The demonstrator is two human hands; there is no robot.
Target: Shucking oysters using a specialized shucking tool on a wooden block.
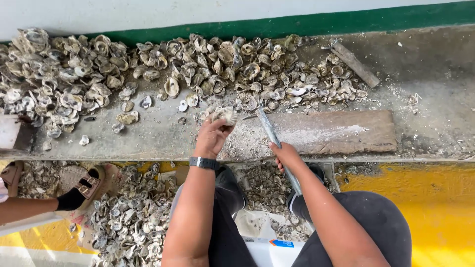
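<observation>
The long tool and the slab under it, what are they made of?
The long tool in the right hand looks like dull grey metal, maybe steel: thin, straight, faintly shiny. The slab seems to be worn brown wood or stone, dusted white; hard to tell.

A wooden stick (354, 63) lies beyond the shell heap (74, 74), a sandalled foot (81, 190) at left.

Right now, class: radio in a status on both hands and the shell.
Left hand grips oyster shell. Right hand grips metal tool, tip near shell. Shell pile behind.
</observation>
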